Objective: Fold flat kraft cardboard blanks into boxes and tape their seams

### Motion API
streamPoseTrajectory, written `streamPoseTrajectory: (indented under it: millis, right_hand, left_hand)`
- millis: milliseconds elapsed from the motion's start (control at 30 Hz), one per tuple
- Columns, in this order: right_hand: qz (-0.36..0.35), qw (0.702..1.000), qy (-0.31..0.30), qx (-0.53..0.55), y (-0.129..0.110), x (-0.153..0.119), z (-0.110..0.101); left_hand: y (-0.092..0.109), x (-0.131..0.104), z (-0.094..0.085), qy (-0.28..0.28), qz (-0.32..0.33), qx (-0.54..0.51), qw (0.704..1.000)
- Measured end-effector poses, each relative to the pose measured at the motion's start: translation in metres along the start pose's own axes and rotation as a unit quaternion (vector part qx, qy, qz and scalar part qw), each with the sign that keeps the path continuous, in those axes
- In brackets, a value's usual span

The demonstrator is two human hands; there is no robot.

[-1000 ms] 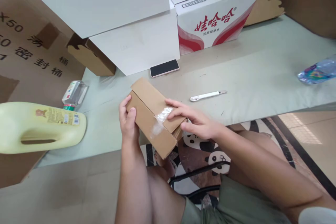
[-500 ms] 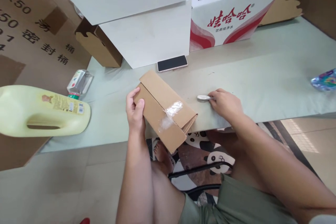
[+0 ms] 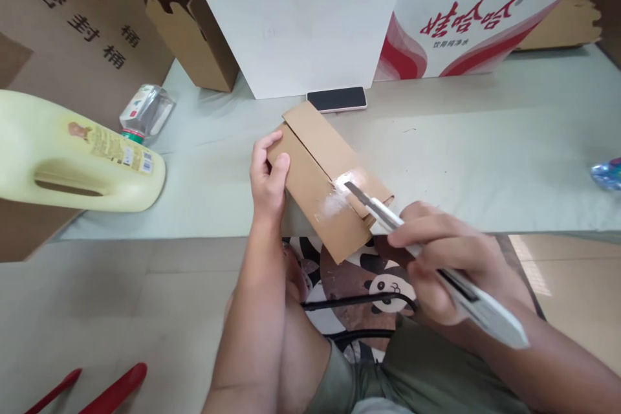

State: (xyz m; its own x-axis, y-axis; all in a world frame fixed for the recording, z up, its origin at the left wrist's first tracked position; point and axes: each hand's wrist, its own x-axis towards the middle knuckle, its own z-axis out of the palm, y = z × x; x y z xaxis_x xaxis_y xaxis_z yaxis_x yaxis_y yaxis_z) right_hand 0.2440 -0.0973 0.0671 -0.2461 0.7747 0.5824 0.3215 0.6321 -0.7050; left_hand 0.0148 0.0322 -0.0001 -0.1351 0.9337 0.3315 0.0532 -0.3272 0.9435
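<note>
My left hand (image 3: 269,174) grips the far left end of a small brown cardboard box (image 3: 310,171), thumb on top and fingers round its edge. The box lies aslant at the table's front, its near end jutting past the edge. A strip of clear tape (image 3: 334,204) crosses the seam between its flaps. In my right hand (image 3: 451,259) is a white utility knife (image 3: 490,310), the fingers closed round its handle. Its bare blade points up and left, with the tip over the taped seam; whether it touches the tape I cannot tell.
A phone (image 3: 337,99) lies just behind the box, before white cartons (image 3: 301,39). To the left are a yellow jug (image 3: 121,174), a clear bottle (image 3: 148,110) and an open brown box (image 3: 213,45). A blue plastic item (image 3: 607,174) sits far right.
My right hand has lifted the utility knife off the table and brought it left and nearer, blade now out over the tape. My left hand still holds the box. The view has shifted.
</note>
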Motion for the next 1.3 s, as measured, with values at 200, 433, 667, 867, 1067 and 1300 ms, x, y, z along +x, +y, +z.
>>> streamPoseTrajectory:
  millis: [200,433,667,867,1067,1300]
  right_hand:
    - [-0.069,0.998,-0.002,0.011,0.002,0.014,0.008]
    - [-0.096,0.995,0.028,0.025,0.007,0.015,0.021]
    - [-0.091,0.994,0.050,0.033,0.012,0.014,0.028]
    - [-0.108,0.991,0.073,0.042,0.023,0.012,0.032]
    - [-0.084,0.995,0.048,-0.014,0.024,0.017,0.032]
    - [-0.044,0.996,0.054,0.051,0.022,0.022,0.027]
  left_hand:
    - [-0.002,0.000,0.003,-0.008,-0.003,-0.013,1.000]
    - [-0.004,0.001,0.005,0.004,0.003,-0.005,1.000]
    - [-0.005,0.001,0.004,0.010,-0.008,-0.006,1.000]
    - [-0.005,0.000,0.007,0.012,-0.009,-0.056,0.998]
    - [0.000,0.000,0.011,0.018,-0.027,-0.067,0.997]
    - [0.004,0.002,0.012,0.036,-0.020,-0.060,0.997]
